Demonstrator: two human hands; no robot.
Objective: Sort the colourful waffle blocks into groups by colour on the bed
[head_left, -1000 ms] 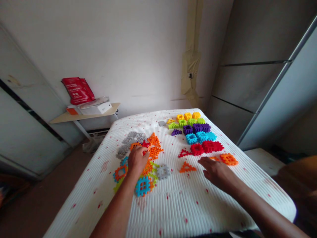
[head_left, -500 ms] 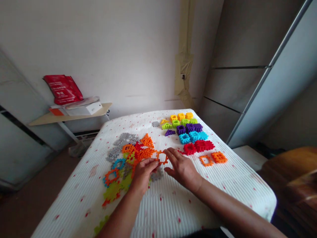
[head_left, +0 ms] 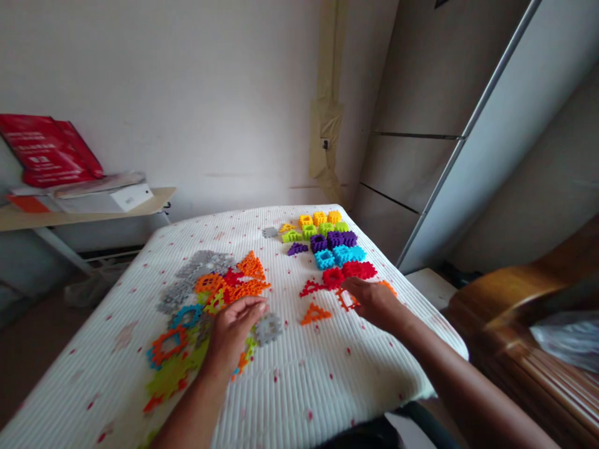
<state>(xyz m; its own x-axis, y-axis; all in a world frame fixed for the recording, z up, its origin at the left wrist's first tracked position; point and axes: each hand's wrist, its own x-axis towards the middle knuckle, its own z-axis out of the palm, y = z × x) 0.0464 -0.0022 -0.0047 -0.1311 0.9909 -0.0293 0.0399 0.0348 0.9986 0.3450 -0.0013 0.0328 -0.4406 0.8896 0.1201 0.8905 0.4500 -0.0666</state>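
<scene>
My left hand (head_left: 234, 329) lies flat and open on the near edge of a loose pile of mixed plastic interlocking pieces (head_left: 206, 293), beside a grey square piece (head_left: 268, 327). My right hand (head_left: 377, 304) pinches an orange square frame piece (head_left: 345, 300) just in front of the red blocks (head_left: 350, 272). Sorted rows sit beyond it: blue blocks (head_left: 339, 255), purple blocks (head_left: 330, 240), green blocks (head_left: 304, 233) and yellow blocks (head_left: 319, 218). An orange triangle (head_left: 314, 313) and a red triangle (head_left: 311, 288) lie between my hands.
Everything rests on a white ribbed cover with red dots (head_left: 299, 380). A shelf (head_left: 84, 212) at the left carries a red bag (head_left: 47, 149) and a white box (head_left: 105, 198). Wooden furniture (head_left: 528, 324) stands close at the right, next to grey panels (head_left: 468, 156).
The orange square frame passed from my left hand to my right, which carried it rightward to the red blocks. My left hand dropped back onto the pile. The view swung right.
</scene>
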